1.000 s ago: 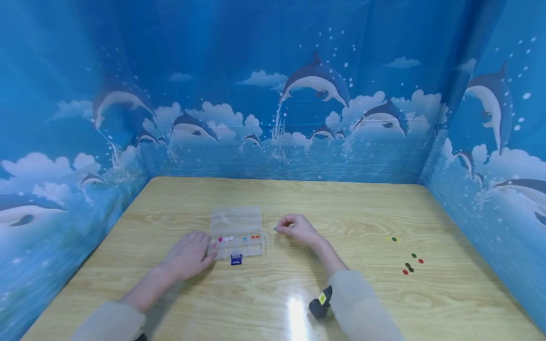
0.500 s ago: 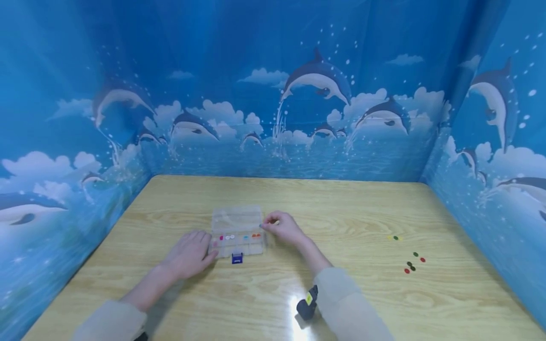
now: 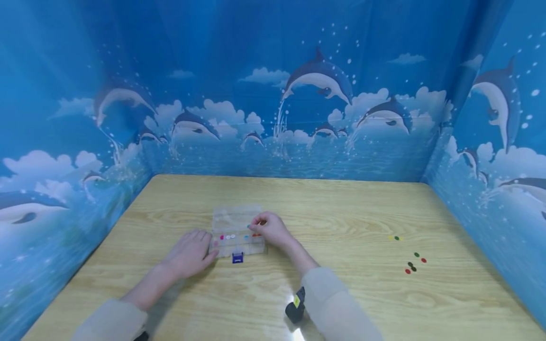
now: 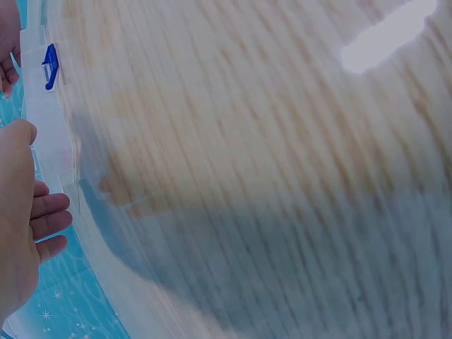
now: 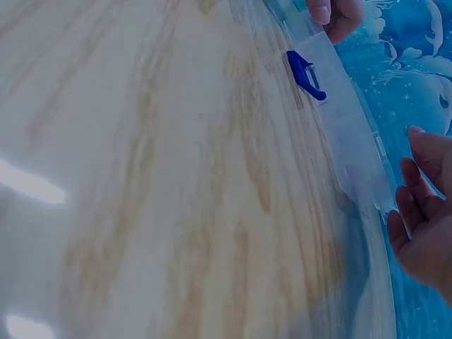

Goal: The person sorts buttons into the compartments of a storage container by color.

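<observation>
A clear plastic compartment box (image 3: 243,248) lies on the table with its lid (image 3: 236,218) raised at the back and a blue latch (image 3: 237,257) at the front. My left hand (image 3: 192,253) rests against its left end, thumb by the front corner, fingers loosely extended. My right hand (image 3: 273,229) pinches a small teal disc (image 3: 249,226) between thumb and index finger over the box's back right part. In the back row of compartments lie a pink disc (image 3: 222,237), white discs (image 3: 230,236), a blue disc (image 3: 246,237) and orange pieces (image 3: 256,235), partly covered by the right hand.
At the right of the wooden table (image 3: 341,208) lie several loose discs: a green disc (image 3: 396,238) between yellow ones, another green disc (image 3: 416,255), red discs (image 3: 423,260) and dark discs (image 3: 412,266). A dolphin-print curtain (image 3: 256,156) stands behind the table and along its sides.
My right hand has moved left with the teal disc, from beside the box to over its back right compartments. The left hand has stayed at the box's left end.
</observation>
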A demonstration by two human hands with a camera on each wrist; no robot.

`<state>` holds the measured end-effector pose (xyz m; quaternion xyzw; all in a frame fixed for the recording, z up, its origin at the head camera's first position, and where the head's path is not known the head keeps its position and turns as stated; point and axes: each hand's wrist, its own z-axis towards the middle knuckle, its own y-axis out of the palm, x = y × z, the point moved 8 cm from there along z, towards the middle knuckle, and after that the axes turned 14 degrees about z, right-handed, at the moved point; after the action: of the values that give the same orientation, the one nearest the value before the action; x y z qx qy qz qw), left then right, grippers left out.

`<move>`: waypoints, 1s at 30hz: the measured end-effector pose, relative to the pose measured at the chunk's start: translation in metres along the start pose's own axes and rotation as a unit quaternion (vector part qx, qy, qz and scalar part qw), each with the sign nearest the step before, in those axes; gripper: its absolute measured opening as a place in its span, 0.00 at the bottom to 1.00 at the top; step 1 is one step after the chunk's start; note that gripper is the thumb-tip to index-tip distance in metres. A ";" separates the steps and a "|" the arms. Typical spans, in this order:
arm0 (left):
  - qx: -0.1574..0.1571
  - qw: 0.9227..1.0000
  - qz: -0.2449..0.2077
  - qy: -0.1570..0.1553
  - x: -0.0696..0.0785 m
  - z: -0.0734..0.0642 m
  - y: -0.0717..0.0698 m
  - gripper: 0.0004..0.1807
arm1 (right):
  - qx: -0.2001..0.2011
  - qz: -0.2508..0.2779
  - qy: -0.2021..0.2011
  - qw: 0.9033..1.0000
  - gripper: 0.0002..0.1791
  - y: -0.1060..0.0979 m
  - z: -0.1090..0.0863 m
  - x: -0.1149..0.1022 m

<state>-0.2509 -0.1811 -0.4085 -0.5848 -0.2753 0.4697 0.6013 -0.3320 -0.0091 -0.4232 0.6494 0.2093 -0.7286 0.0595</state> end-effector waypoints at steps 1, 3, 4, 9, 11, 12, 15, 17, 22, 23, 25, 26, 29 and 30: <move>0.000 1.000 0.002 0.001 0.000 0.000 0.001 0.16 | 0.003 0.002 0.002 1.000 0.05 0.001 0.000 0.001; 0.002 1.000 0.006 0.001 -0.001 0.000 0.001 0.16 | 0.009 0.006 0.002 1.000 0.05 0.003 0.001 0.002; 0.003 1.000 0.008 0.002 -0.001 0.000 0.001 0.17 | 0.011 0.008 0.002 1.000 0.06 0.003 0.001 0.002; 0.002 1.000 0.008 0.004 0.000 -0.001 0.001 0.16 | 0.015 0.016 0.006 1.000 0.06 0.006 0.001 0.003; -0.001 1.000 0.006 0.004 0.000 -0.001 0.001 0.16 | 0.015 0.017 0.010 1.000 0.06 0.007 0.001 0.004; -0.003 1.000 0.005 0.003 0.001 -0.001 0.001 0.16 | 0.014 0.016 0.010 1.000 0.06 0.007 0.001 0.004; -0.009 1.000 0.005 0.001 0.000 0.000 0.002 0.17 | 0.012 0.011 0.011 1.000 0.05 0.009 0.001 0.003; -0.010 1.000 0.006 0.000 0.000 0.000 0.002 0.18 | 0.012 0.006 0.007 1.000 0.05 0.010 0.000 0.001; -0.003 1.000 0.009 0.001 0.000 0.000 0.001 0.18 | 0.017 -0.004 0.003 1.000 0.05 0.011 0.001 -0.002; -0.002 1.000 0.010 0.002 0.000 0.000 0.001 0.17 | 0.017 -0.004 0.006 1.000 0.05 0.012 0.001 -0.002; -0.003 1.000 0.010 0.000 0.000 0.000 0.001 0.17 | 0.016 -0.005 0.014 1.000 0.04 0.014 0.001 -0.002; -0.004 1.000 0.010 0.000 0.000 0.000 0.001 0.17 | 0.016 -0.005 0.017 1.000 0.04 0.015 0.001 -0.002; -0.006 1.000 0.011 0.001 0.000 0.000 0.001 0.17 | 0.015 -0.008 0.019 1.000 0.04 0.017 0.001 -0.002; -0.006 1.000 0.011 0.001 0.000 0.000 0.001 0.17 | 0.016 -0.010 0.017 1.000 0.04 0.017 0.001 -0.003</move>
<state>-0.2514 -0.1806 -0.4096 -0.5919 -0.2709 0.4743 0.5927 -0.3267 -0.0256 -0.4240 0.6607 0.2055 -0.7209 0.0382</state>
